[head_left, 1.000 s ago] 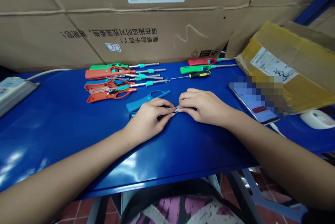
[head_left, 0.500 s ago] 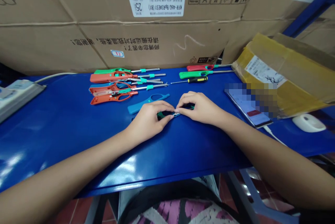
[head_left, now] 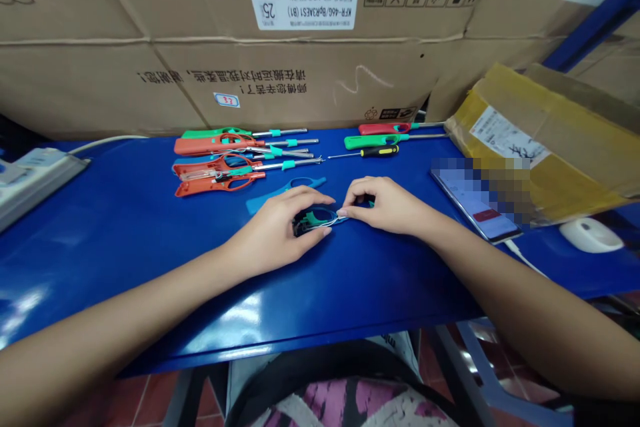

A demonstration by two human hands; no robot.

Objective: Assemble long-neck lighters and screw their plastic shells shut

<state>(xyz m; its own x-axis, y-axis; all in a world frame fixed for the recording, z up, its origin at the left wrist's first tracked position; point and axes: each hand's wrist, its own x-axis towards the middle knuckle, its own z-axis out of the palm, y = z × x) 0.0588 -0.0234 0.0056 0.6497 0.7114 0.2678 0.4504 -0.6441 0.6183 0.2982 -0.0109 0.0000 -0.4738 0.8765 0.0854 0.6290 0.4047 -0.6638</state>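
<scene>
on the blue table (head_left: 280,320), the lower half of a blue utility lighter (head_left: 344,218) lies uncovered, nearer the person than the black-and-yellow screwdriver (head_left: 379,150) and a little left of it. the left hand (head_left: 280,224) curves round its handle end, thumb and fingers well parted, probably to steady the shell without covering the green trigger (head_left: 311,218) and white wires (head_left: 324,223). the right hand (head_left: 383,204) has thumb and forefinger pinched together, apparently on the far end of those wires, a grip that suits something so thin; the exact contact is too small to tell.

the matching blue shell half (head_left: 263,202), left of and nearer than the screwdriver, sits behind the left hand, perhaps for easy reach. further left of the screwdriver, an opened orange lighter (head_left: 213,167) shows its inner parts, possibly for comparison, among other lighters lined up with their metal tubes pointing right. just beyond the screwdriver lie a green lighter (head_left: 367,142) and a red lighter (head_left: 377,128), both closed and seemingly kept apart from the left-hand group.
</scene>
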